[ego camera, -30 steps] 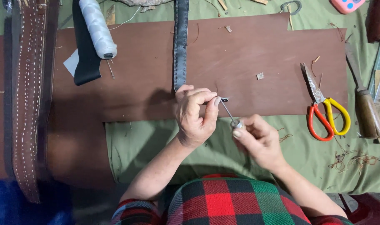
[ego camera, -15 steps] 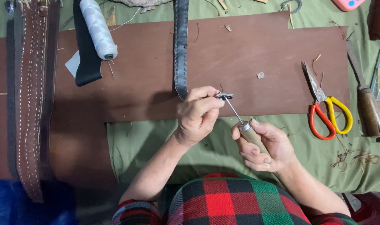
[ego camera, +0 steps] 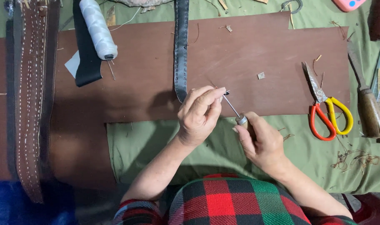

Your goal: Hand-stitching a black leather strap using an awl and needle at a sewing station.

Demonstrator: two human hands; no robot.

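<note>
right hand, awl lower now

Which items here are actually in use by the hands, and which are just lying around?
In use:
- awl, gripped by the right hand
- left hand, pinching at the awl's tip
- dark strap, end beside the left hand

Lying about:
- scissors
- white thread spool
- stitched brown belt
- wooden-handled tool

Awl tip hidden behind left hand fingers; handle buried in right hand. Pinched item too small, possibly thread. Pink object cut off, far edge.
</note>
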